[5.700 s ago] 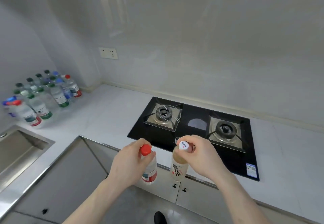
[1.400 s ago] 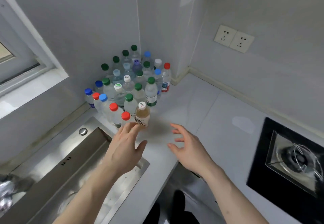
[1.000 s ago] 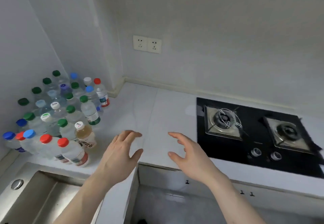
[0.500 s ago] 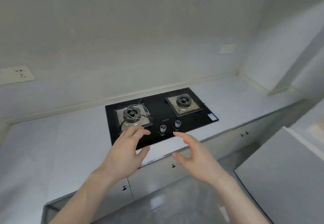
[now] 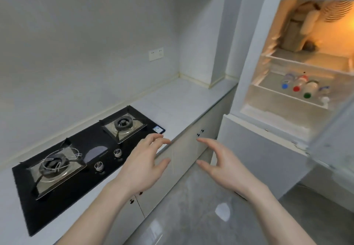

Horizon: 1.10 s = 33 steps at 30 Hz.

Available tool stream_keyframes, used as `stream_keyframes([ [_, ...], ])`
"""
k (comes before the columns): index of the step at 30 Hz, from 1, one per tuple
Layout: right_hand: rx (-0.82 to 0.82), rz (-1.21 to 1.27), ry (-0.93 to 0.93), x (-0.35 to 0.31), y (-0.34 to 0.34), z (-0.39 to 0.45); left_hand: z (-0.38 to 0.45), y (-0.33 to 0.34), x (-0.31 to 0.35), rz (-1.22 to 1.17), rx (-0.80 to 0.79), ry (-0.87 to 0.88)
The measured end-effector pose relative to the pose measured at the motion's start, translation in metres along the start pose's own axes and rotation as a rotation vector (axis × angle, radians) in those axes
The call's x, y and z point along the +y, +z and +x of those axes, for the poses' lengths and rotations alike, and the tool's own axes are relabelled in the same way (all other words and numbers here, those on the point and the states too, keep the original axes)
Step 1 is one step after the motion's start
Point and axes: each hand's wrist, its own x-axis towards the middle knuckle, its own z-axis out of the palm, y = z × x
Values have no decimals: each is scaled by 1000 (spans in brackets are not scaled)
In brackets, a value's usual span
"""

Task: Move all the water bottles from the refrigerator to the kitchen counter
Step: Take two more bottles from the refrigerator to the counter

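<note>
Fingers (image 5: pixel 153 139) of our left hand (image 5: pixel 142 165) and right hand (image 5: pixel 223 168) are spread, loosely curved, holding nothing, near the counter (image 5: pixel 182 99). We should reach right to the water bottles (image 5: pixel 304 89) lying on the open refrigerator (image 5: pixel 254 56) shelf and grasp them mid-body. No label is legible.

A small home kitchen is showing itself here: a black two-burner gas hob (image 5: pixel 84 154) is sitting in a pale counter (image 5: pixel 183 99) above plain cabinet doors (image 5: pixel 183 156), with a wall socket (image 5: pixel 156 53) on the bare wall. At the right, an open refrigerator (image 5: pixel 298 95) is glowing amber, and capped water bottles (image 5: pixel 304 88) are lying on a shelf inside.
</note>
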Motion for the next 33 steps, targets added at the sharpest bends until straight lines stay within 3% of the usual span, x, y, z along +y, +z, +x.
stream_keyframes([
  [13, 360, 1, 256, 112, -127, -7, 177, 87, 111, -94, -159, 365],
  [33, 572, -49, 428, 218, -231, 127, 433, 175, 156, -148, -318, 588],
])
